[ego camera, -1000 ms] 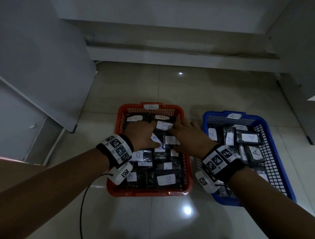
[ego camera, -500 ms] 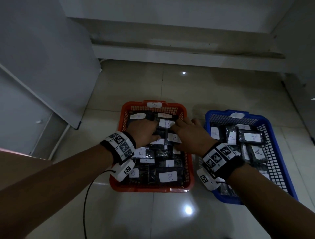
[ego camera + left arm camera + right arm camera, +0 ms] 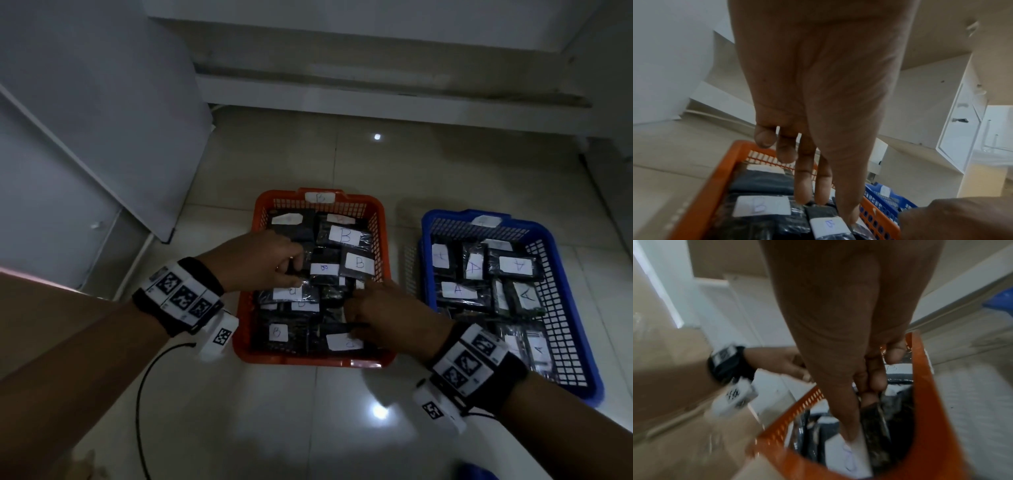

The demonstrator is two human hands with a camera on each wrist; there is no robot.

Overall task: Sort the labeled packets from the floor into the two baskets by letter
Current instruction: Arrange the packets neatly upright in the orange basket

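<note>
Packets [image 3: 349, 236] marked B packed in orange basket [image 3: 378, 219]; A packets [image 3: 517, 265] in blue basket [image 3: 565, 308] just beside. None visible on floor [image 3: 308, 428], so sorting likely near done, now tidying. Left hand [image 3: 257, 260] over mid-basket, fingertips [image 3: 802, 193] down on dark packets, straight, gripping nothing. Right hand [image 3: 383, 318] at near right corner, fingers curled, pinching a packet edge [image 3: 858, 444]. Next: seat that packet flat, label up, without dislodging neighbours.

"B" on orange basket [image 3: 379, 219] packets [image 3: 359, 263], seemingly "A" on blue's [image 3: 568, 284].
</note>
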